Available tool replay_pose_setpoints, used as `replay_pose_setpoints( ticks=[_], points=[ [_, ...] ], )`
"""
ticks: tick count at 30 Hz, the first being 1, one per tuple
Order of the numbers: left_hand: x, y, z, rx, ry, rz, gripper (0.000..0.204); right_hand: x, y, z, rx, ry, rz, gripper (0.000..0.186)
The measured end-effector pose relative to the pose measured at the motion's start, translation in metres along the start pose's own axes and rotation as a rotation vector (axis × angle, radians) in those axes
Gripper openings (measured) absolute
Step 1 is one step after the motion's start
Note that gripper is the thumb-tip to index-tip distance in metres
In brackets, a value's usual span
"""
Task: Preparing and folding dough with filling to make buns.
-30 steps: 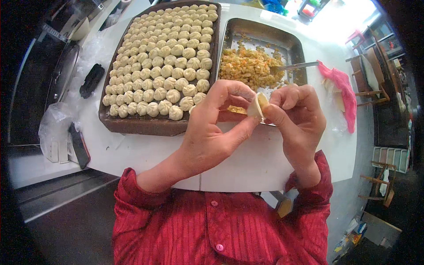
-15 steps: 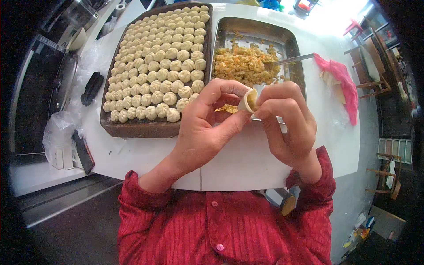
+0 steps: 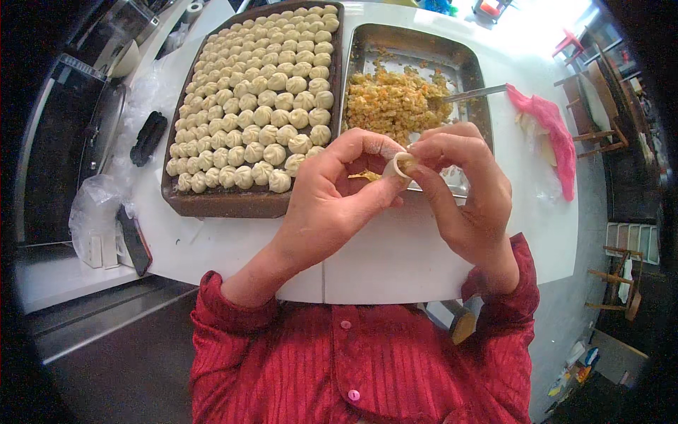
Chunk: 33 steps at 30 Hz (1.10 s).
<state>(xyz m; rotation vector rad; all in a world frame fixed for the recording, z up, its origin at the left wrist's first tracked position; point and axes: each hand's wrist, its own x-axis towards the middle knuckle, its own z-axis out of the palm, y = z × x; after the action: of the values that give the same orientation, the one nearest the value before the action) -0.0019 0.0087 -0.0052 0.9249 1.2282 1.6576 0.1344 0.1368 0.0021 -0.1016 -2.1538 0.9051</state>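
My left hand [image 3: 339,205] holds a small cupped round of pale dough [image 3: 397,165] with filling in it, between thumb and fingers. My right hand [image 3: 470,191] pinches the rim of the same dough with thumb and index finger. Both hands are over the front edge of a steel tray [image 3: 473,78] of chopped yellow-orange filling [image 3: 388,99], which has a metal utensil [image 3: 477,92] in it. To the left, a dark tray [image 3: 233,206] holds rows of several pleated dumplings [image 3: 279,180].
A pink cloth [image 3: 558,141] lies at the right. Clear plastic bags [image 3: 99,205], a black object [image 3: 148,138] and a phone-like slab [image 3: 133,240] are at the left of the white table [image 3: 374,261]. Wooden chairs [image 3: 593,127] stand beyond the right edge.
My right hand's fingers have shifted round the rim of the dough, with the index finger now curled over it. The dough looks more drawn in. My left hand keeps its hold.
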Motion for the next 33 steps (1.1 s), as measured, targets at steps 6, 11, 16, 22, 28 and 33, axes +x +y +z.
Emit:
replay_pose_setpoints(
  ticks=[6, 11, 16, 22, 28, 33],
  points=[
    [0.001, 0.001, 0.001, -0.028, 0.028, -0.038, 0.020, 0.001, 0.000, 0.008, -0.031, 0.079, -0.008, 0.020],
    [0.001, 0.000, -0.001, -0.022, -0.027, -0.054, 0.023, -0.001, -0.001, 0.006, 0.019, 0.079, 0.052, 0.020],
    [-0.002, -0.002, 0.007, 0.040, -0.025, 0.061, 0.039, -0.001, 0.000, 0.003, 0.093, 0.104, 0.054, 0.021],
    [-0.002, -0.005, 0.006, 0.082, 0.003, 0.095, 0.030, -0.003, 0.001, -0.002, -0.095, 0.005, -0.108, 0.024],
    [-0.001, -0.003, 0.002, 0.029, -0.029, 0.078, 0.029, 0.002, 0.001, -0.003, -0.153, 0.009, -0.228, 0.026],
    [0.000, 0.002, -0.002, -0.021, -0.065, -0.008, 0.028, 0.004, 0.005, -0.001, -0.007, 0.047, -0.138, 0.020]
  ],
)
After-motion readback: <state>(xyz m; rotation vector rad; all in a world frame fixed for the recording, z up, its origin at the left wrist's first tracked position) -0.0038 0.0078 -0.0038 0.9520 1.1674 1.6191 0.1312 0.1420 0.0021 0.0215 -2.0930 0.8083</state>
